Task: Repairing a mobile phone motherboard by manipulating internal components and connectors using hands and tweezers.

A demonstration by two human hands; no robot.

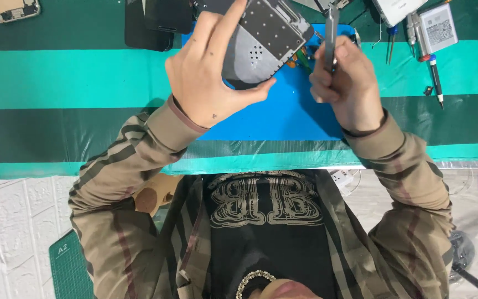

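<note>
My left hand [211, 72] grips an opened phone's grey metal inner frame [264, 41], dotted with small holes, and tilts it above the blue work mat [283, 119]. The thumb presses the frame's lower edge and the fingers wrap its far side. My right hand [347, 83] is closed around slim metal tweezers [331, 33] that point up beside the frame's right edge. Whether the tips touch the frame is hidden. Both sleeves are tan with stripes.
The table wears a green and teal striped cover [56, 77]. A dark phone [147, 25] lies at the back, a phone part [13, 9] far left, a battery [438, 26] and screwdrivers [435, 80] at right. A green cutting mat [70, 268] leans below.
</note>
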